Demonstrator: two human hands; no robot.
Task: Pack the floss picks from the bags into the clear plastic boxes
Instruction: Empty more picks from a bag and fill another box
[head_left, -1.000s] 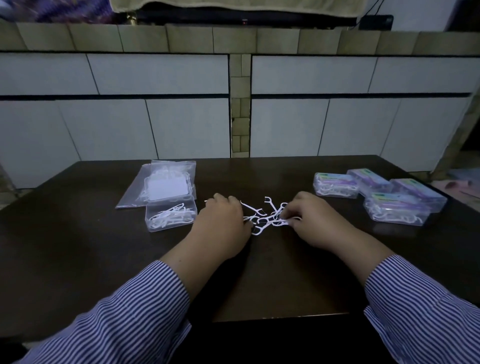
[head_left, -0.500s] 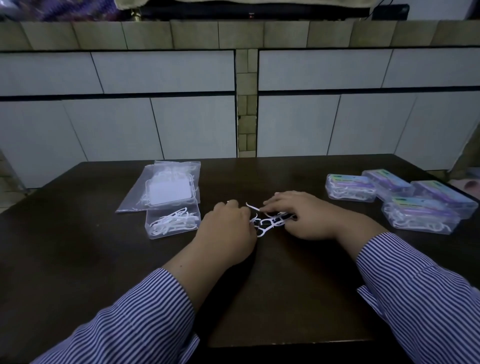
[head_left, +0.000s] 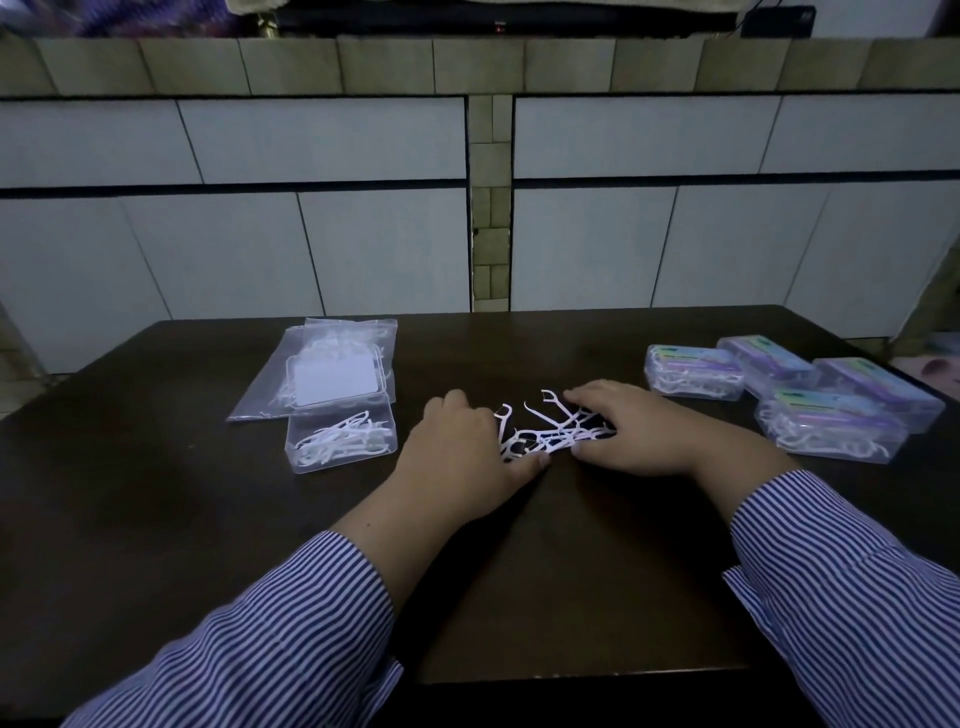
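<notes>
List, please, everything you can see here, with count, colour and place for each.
loose floss picks: a small pile, white, table centre, between the hands
open box: one, clear, some white picks inside, left of the pile
lid: one, clear with a white card, behind the open box, lying on the bags
bags: at least two, clear, left rear, overlapping
closed boxes: four, clear with purple-green labels, right side of the table
table: one, dark brown
tiled wall: white, behind the table
left hand: one, striped sleeve, touches the pile's left side
right hand: one, striped sleeve, fingers on the pile's right side
</notes>
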